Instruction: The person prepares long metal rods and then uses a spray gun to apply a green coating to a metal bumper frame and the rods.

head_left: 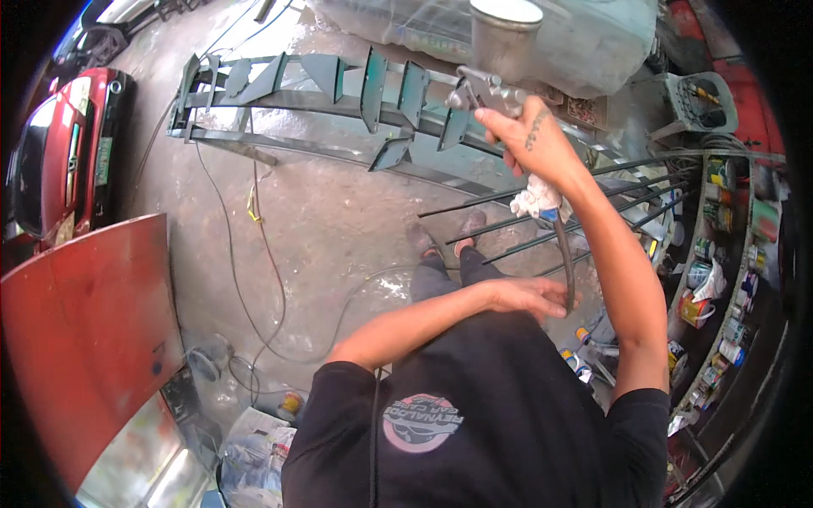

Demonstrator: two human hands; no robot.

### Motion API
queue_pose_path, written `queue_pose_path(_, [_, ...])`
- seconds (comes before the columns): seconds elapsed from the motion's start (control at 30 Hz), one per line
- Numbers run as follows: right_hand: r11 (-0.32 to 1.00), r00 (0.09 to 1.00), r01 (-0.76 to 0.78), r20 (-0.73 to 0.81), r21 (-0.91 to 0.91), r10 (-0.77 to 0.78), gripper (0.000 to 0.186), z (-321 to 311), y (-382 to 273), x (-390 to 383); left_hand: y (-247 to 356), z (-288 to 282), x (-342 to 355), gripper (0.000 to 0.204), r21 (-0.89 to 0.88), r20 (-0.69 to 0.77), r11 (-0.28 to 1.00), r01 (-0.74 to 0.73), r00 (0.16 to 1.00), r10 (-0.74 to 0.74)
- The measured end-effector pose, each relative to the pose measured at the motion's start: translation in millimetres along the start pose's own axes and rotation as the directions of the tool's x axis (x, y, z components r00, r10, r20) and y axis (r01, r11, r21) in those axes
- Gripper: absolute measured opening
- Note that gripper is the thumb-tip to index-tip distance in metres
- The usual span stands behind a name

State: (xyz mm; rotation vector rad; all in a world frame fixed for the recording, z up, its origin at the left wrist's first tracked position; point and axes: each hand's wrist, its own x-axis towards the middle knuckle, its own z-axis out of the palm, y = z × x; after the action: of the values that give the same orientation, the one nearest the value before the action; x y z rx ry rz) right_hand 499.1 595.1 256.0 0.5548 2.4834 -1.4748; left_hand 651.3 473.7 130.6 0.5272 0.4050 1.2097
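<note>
My right hand (535, 146) is wrapped around the handle of a spray gun (487, 91), raised at the upper right. A metal paint cup (506, 38) sits on top of the gun. White cloth or paper (536, 198) is bunched below the grip, where a dark air hose (566, 258) hangs down. Near my waist, my left hand (529, 296) has its fingers curled about this hose. Beyond the gun lies a long metal frame (288, 139) with several dark angled plates (373, 91) along it; the gun and right hand hide part of it.
A red car (63, 157) and a red panel (93, 296) stand at left. Hoses (222, 203) trail over the concrete floor. Thin dark bars (500, 224) jut out at right, before shelves of cans (701, 309). A plastic-covered object (584, 42) and a grey chair (690, 106) are farther back.
</note>
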Motion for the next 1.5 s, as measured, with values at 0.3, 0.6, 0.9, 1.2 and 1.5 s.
queue_pose_path(0.3, [0.984, 0.998, -0.022, -0.068, -0.179, 0.010, 0.054, 2.2, 9.9, 7.6, -0.8, -5.5, 15.4, 0.075, 0.035, -0.003, 0.999, 0.014, 1.000, -0.014])
queue_pose_path(0.6, [0.977, 0.974, 0.104, -0.180, -0.184, -0.138, 0.041, -2.7, 1.7, 6.8, 2.4, -9.6, 10.9, 0.076, 0.023, -0.104, 0.999, 0.027, 0.994, -0.025])
queue_pose_path(0.9, [0.989, 0.998, 0.035, 0.063, -0.141, -0.027, 0.051, 16.2, 21.2, -28.3, -2.6, -2.2, 26.6, 0.092, 0.102, 0.091, 0.987, 0.125, 0.987, -0.134])
queue_pose_path(1.2, [0.980, 0.986, -0.006, -0.163, -0.198, -0.027, 0.043, -20.7, 23.9, -20.8, -4.4, -5.0, 33.2, 0.080, 0.058, 0.053, 0.997, 0.051, 0.997, -0.054])
queue_pose_path(1.5, [0.980, 0.959, -0.025, -0.282, -0.195, -0.032, 0.043, -39.5, 57.6, -18.3, -16.1, -6.3, 42.7, 0.080, 0.020, 0.055, 0.997, 0.070, 0.996, -0.071])
